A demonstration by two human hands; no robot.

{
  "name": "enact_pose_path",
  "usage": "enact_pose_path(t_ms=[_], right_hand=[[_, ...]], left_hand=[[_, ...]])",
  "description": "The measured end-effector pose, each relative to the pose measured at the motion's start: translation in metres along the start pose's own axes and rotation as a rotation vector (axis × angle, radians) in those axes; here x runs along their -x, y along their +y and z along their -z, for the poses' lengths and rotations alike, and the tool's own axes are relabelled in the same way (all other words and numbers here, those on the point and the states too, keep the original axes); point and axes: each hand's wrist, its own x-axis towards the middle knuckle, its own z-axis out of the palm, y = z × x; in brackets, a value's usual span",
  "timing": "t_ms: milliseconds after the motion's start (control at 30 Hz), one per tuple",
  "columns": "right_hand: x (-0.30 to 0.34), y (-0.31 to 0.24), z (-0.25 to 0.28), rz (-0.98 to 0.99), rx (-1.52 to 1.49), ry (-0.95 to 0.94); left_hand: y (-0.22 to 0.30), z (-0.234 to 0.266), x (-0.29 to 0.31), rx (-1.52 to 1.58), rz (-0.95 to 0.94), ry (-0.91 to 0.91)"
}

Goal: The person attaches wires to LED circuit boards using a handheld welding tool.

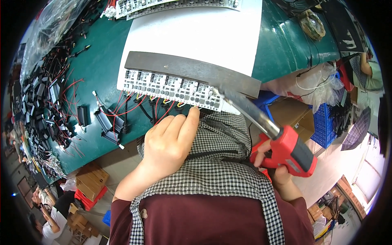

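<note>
A long, slightly curved circuit board strip [169,89], white with rows of black and silver parts, lies along a dark grey bar [192,70]. Red, yellow and black wires [157,104] come off its near edge. My left hand [167,136] is closed at that edge, index fingertip against its right part. The thumb and anything pinched there are hidden. In my right hand [271,159] is a red gun-shaped power tool [292,151] with a long metal barrel. It slants up and left, its tip at the board's right end; contact is hard to tell.
A white sheet [192,34] covers part of the green table [98,53]. More board strips [175,6] lie at the far edge. Black wired parts [45,102] are heaped at left. Right of the table stand a cardboard box [296,118] and blue crate [324,126]. Other people sit at lower left.
</note>
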Motion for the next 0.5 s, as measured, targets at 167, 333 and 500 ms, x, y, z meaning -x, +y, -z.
enact_pose_path(t_ms=[167,333,500], right_hand=[[-0.041,-0.008,-0.031,0.002,0.050,0.054],[-0.074,-0.001,-0.042,0.241,-0.031,0.006],[-0.077,0.010,-0.038,0.250,0.028,-0.035]], left_hand=[[0.002,0.003,-0.003,0.017,0.017,-0.030],[0.010,0.004,-0.012,0.207,0.245,-0.023],[0.014,-0.002,-0.011,0.322,0.412,0.036]])
